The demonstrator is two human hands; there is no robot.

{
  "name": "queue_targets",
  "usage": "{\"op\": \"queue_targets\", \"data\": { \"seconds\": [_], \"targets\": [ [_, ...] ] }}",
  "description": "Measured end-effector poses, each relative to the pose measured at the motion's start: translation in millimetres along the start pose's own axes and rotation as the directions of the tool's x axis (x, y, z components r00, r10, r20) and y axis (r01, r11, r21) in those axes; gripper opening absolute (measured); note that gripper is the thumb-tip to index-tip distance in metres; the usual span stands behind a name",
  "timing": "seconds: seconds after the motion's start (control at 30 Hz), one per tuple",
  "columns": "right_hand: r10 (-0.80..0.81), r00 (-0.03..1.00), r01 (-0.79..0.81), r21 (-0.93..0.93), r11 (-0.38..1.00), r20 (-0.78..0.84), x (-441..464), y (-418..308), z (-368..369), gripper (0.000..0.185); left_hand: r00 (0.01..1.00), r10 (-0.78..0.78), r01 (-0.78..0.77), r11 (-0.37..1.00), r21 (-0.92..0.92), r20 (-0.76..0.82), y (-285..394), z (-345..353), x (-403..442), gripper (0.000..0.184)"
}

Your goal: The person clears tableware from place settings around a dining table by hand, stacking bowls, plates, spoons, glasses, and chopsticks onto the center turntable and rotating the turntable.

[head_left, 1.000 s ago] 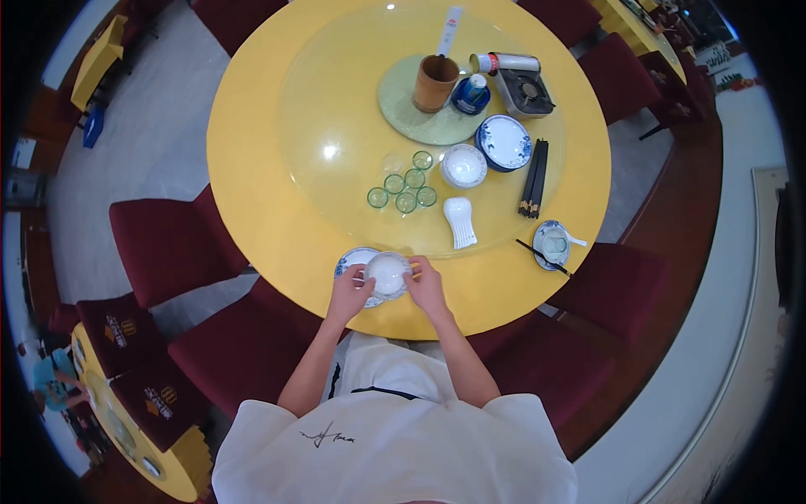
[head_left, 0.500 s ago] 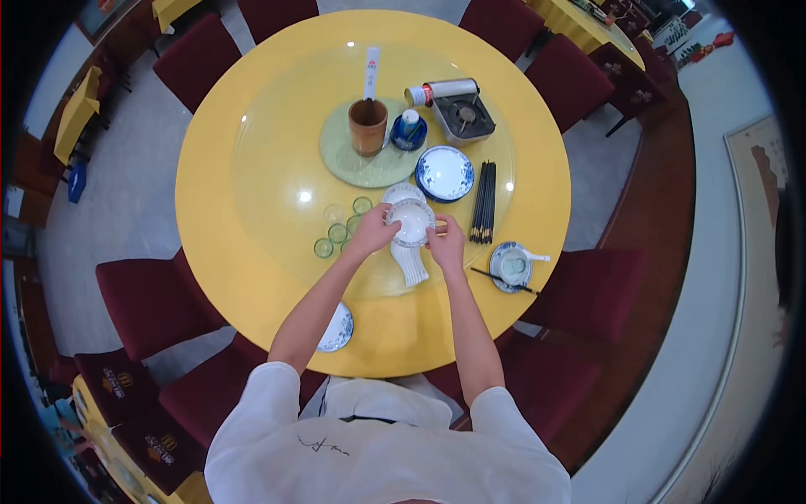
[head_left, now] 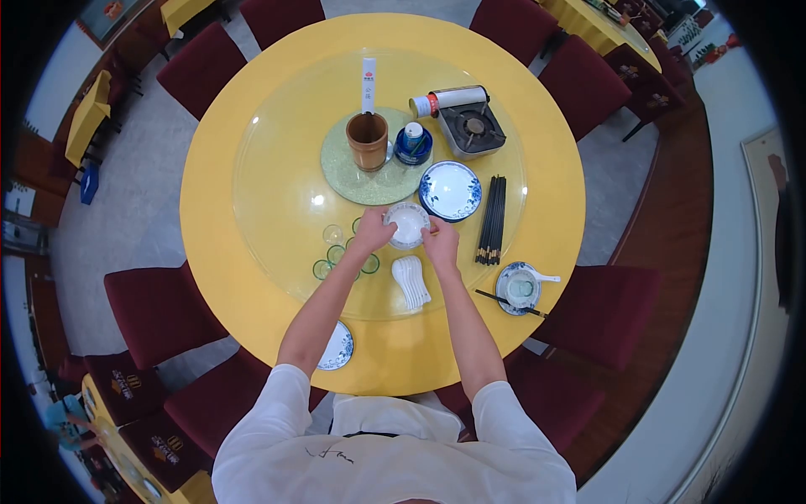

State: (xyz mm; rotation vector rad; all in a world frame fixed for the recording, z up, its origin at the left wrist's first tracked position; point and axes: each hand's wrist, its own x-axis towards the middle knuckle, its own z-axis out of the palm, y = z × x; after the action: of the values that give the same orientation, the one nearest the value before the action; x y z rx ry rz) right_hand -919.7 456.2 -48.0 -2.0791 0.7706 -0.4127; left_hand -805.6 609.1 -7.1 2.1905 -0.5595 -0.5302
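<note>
Both hands grip a white patterned bowl (head_left: 408,227) by opposite sides of its rim. My left hand (head_left: 374,232) is closed on its left edge, and my right hand (head_left: 441,244) pinches the right edge. The bowl is over the spot where other bowls stood, and it hides them; whether it rests on them I cannot tell. Just below lies a nested row of white spoons (head_left: 410,282). Green-rimmed glasses (head_left: 336,254) stand beside my left forearm, partly covered by it. Up and right of my right hand is a stack of blue-and-white plates (head_left: 451,191).
Black chopsticks (head_left: 491,220) lie right of the plates. A place setting (head_left: 518,288) with plate, glass and spoon sits at the right edge. Another plate (head_left: 337,346) is by my left forearm. Farther back are a wooden holder (head_left: 368,143), a blue container (head_left: 413,146) and a portable stove (head_left: 472,128).
The bowl has moved away from me, off the spoons and over the other bowls, with both hands still on it. The view has shifted slightly, so the table appears lower.
</note>
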Motion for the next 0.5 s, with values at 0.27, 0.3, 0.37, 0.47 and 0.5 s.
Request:
{"op": "queue_targets", "data": {
  "seconds": [0.27,0.3,0.37,0.47,0.5],
  "targets": [
    [-0.08,0.996,0.075,-0.127,0.989,-0.033,-10.1,-25.1,-11.6,0.034,0.985,0.141,-0.136,0.989,0.052,-0.101,-21.2,13.4,8.7,0.046],
    [-0.071,0.997,0.068,-0.122,0.99,-0.018,-10.8,-21.2,-10.2,0.038,0.987,0.117,-0.113,0.993,0.047,-0.106,-11.6,9.0,1.9,0.044],
    [-0.125,0.985,0.108,-0.138,0.985,-0.119,-14.7,-17.7,-6.2,0.041,0.981,0.116,-0.113,0.993,0.024,-0.159,-2.3,4.1,-10.1,0.043],
    [-0.254,0.95,0.223,-0.173,0.959,-0.18,-42.1,-25.8,-14.0,0.042,0.961,0.131,-0.165,0.979,-0.123,-0.244,0.9,-12.9,-42.7,0.041],
    [-0.305,0.935,0.272,-0.184,0.945,-0.182,-55.9,-32.9,-17.9,0.041,0.967,0.114,-0.168,0.957,-0.235,-0.226,10.7,-32.8,-65.7,0.038]
  ]
}}
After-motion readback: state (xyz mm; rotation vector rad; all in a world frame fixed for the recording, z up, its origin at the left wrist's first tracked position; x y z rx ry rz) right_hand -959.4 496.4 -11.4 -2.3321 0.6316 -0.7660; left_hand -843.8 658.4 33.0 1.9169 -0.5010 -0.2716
